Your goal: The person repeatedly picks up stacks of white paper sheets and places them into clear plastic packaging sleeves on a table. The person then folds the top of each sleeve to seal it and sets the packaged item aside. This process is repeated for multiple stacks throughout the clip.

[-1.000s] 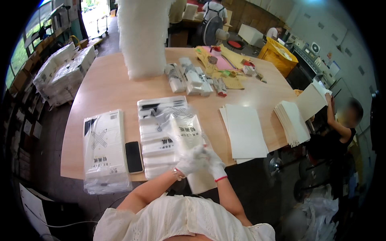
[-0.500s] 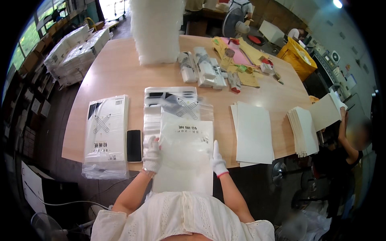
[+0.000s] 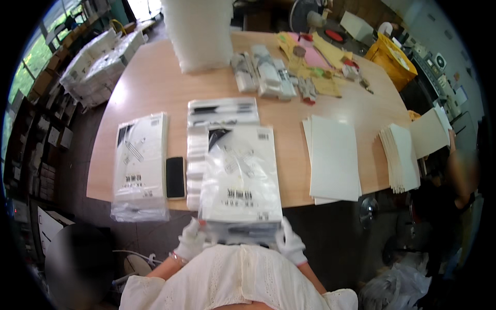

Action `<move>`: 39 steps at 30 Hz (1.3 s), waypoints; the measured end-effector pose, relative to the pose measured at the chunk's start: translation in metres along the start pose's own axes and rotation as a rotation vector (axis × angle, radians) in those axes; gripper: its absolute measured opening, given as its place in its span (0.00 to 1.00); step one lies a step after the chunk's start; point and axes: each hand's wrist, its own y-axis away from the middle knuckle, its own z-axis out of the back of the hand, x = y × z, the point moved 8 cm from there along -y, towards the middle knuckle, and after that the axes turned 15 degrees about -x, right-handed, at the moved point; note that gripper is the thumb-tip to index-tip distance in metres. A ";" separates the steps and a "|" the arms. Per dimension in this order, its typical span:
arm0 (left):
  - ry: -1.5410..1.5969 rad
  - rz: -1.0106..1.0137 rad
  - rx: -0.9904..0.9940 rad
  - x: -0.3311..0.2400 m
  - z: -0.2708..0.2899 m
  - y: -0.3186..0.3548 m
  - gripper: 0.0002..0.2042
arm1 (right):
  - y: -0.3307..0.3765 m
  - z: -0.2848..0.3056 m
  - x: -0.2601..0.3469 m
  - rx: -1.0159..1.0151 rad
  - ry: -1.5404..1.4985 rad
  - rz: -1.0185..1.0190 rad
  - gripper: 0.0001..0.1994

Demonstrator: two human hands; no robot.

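A pack of drawing paper point(image 3: 240, 170) in a clear printed plastic bag lies in front of me, its near end past the table's front edge. White gloves cover both hands. My left hand point(image 3: 192, 240) is closed at the bag's near left corner, and my right hand point(image 3: 291, 243) is closed at the near right corner. Between them the bag's loose end point(image 3: 243, 232) is blurred. Under the pack's far end is a stack of printed plastic bags point(image 3: 222, 111). My fingertips are partly hidden.
On the left lie bagged packs point(image 3: 139, 160) and a black phone point(image 3: 175, 178). Loose white sheets point(image 3: 335, 157) and a fanned paper stack point(image 3: 400, 157) are right. Beyond stand wrapped bundles point(image 3: 266, 72) and a tall white stack point(image 3: 199, 36). A person point(image 3: 460, 175) handles sheets far right.
The paper that stuck out toward me is now inside the bag, which lies nearer with its printed face fully showing. Both hands have moved down to its near end. The whole view has shifted slightly.
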 end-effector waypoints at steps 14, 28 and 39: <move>0.592 -0.050 -0.658 -0.007 0.151 -0.009 0.06 | -0.069 -0.158 0.147 0.344 -1.245 -0.368 0.16; 0.621 0.763 -1.148 0.344 0.260 0.027 0.07 | -0.009 -0.282 0.244 1.013 -0.477 -0.240 0.14; -0.299 -0.530 0.004 -0.024 -0.076 -0.096 0.03 | -0.027 -0.119 0.011 0.229 -0.612 -0.606 0.13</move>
